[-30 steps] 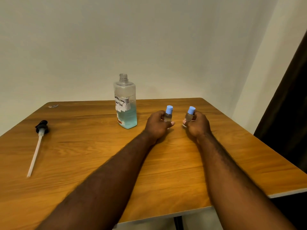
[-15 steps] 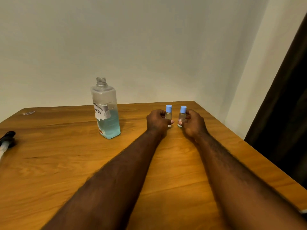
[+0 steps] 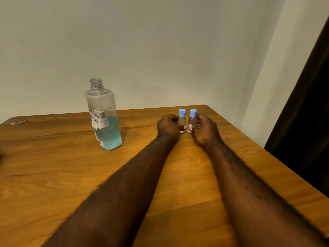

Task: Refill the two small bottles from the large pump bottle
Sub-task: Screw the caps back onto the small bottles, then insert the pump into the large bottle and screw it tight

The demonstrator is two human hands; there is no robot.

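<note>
Two small clear bottles with blue caps stand side by side on the wooden table (image 3: 53, 172), almost touching. My left hand (image 3: 169, 126) grips the left small bottle (image 3: 181, 118). My right hand (image 3: 204, 130) grips the right small bottle (image 3: 192, 119), which carries a small label. The large clear bottle (image 3: 104, 116) stands upright to the left, its neck open with no pump on it. Blue liquid fills about its lower half, and a torn white label is stuck on its front.
The table's far edge runs along a plain wall, and its right edge falls off beside a dark curtain (image 3: 306, 113). A small scrap (image 3: 17, 122) lies near the table's far left corner.
Both hands slid the small bottles together until they stand nearly touching. The camera turned right, so the pump head and its tube left the view at the left.
</note>
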